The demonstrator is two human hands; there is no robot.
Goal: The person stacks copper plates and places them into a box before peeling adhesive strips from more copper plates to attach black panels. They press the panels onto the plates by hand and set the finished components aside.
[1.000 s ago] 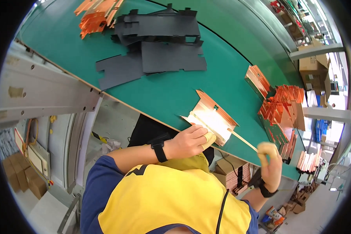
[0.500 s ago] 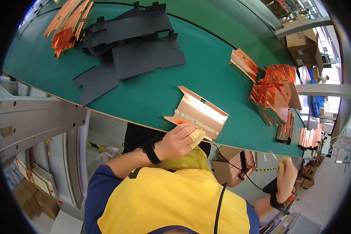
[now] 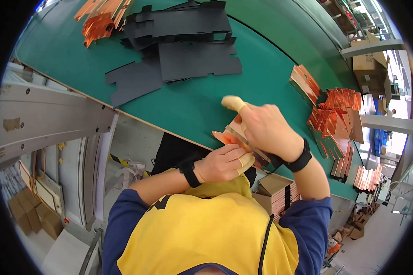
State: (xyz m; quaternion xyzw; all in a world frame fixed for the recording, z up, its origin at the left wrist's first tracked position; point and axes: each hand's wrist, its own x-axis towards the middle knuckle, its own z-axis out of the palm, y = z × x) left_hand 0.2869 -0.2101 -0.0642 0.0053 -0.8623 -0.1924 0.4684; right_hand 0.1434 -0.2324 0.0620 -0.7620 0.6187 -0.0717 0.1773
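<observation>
My left hand (image 3: 227, 162), with pale yellow covers on its fingertips, is closed on the near edge of a bent copper sheet (image 3: 225, 136) at the table's front edge. Over that sheet lies my right hand (image 3: 268, 130), hiding much of it. One covered finger of the right hand is stretched out past the sheet toward the far left; its other fingers are mostly hidden beneath the hand. Both wrists wear black bands.
Dark grey cut-out sheets (image 3: 199, 59) lie on the green table (image 3: 192, 107), with copper strips (image 3: 98, 25) beyond them. Several copper pieces (image 3: 337, 117) are heaped at the right. Below the table edge stands a cardboard box (image 3: 275, 183) of stacked copper-coloured pieces.
My right hand has come in from the far right, beside the table, and now covers the copper sheet. The left hand still grips its edge. The whole view has shifted slightly.
</observation>
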